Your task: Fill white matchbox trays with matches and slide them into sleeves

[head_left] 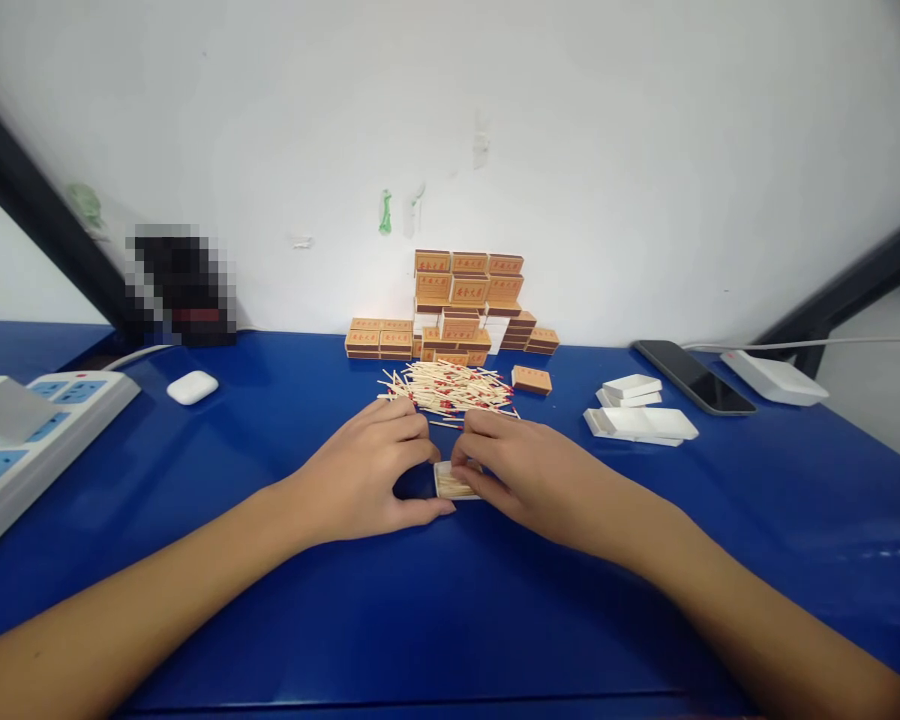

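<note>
A small white matchbox tray [450, 483] holding matchsticks lies on the blue table between my hands. My left hand [379, 470] is at its left end, thumb and forefinger apart around that end. My right hand [514, 465] reaches over the right part of the tray, fingertips at the matchsticks, covering that end; whether it grips any sticks is hidden. Just beyond my hands lies a loose pile of red-tipped matches [450, 390]. Behind the pile stand several stacked orange matchboxes [470, 290], and a single matchbox [532, 379] lies to its right.
White empty trays [641, 423] lie at the right, near a black phone [694, 377] and a white device [774, 378]. At the left are a white earphone case [193, 387] and a power strip [82, 420]. A wall [307, 150] rises behind the blue table [435, 620].
</note>
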`<state>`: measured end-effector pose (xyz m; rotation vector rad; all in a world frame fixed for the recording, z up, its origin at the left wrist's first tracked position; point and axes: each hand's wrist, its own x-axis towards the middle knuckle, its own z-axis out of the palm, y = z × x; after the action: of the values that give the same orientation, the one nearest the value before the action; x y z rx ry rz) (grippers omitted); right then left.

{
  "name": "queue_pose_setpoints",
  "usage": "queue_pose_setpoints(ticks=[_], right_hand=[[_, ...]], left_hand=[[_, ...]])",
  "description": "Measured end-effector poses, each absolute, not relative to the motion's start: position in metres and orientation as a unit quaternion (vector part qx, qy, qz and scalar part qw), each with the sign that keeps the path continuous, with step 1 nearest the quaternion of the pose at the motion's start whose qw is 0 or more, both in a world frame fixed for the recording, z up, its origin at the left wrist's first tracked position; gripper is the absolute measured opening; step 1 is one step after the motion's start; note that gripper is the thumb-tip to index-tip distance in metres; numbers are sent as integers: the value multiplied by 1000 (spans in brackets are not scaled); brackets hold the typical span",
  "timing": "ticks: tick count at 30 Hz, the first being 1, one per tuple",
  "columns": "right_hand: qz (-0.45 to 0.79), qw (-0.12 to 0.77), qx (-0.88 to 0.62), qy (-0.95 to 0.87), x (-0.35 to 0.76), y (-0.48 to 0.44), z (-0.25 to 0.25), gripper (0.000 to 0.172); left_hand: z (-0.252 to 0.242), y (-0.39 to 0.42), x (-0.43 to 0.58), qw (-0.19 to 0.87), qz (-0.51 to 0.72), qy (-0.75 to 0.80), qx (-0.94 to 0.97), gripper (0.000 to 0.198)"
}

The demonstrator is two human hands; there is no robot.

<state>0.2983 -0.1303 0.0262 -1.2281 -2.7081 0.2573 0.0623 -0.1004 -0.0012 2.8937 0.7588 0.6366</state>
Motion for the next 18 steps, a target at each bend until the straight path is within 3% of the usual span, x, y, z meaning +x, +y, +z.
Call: queue_pose_setpoints(ticks=[5, 10, 18], right_hand=[[141, 78, -418, -894, 307, -131, 32, 9], [156, 56, -411, -896, 312, -130, 32, 14], [153, 111, -428, -884, 306, -133, 34, 12]], left_hand=[[-1, -100, 62, 42, 205, 250, 945, 35], [0, -101, 62, 44, 202, 252, 945, 35], [0, -101, 63, 47, 208, 252, 944, 33]])
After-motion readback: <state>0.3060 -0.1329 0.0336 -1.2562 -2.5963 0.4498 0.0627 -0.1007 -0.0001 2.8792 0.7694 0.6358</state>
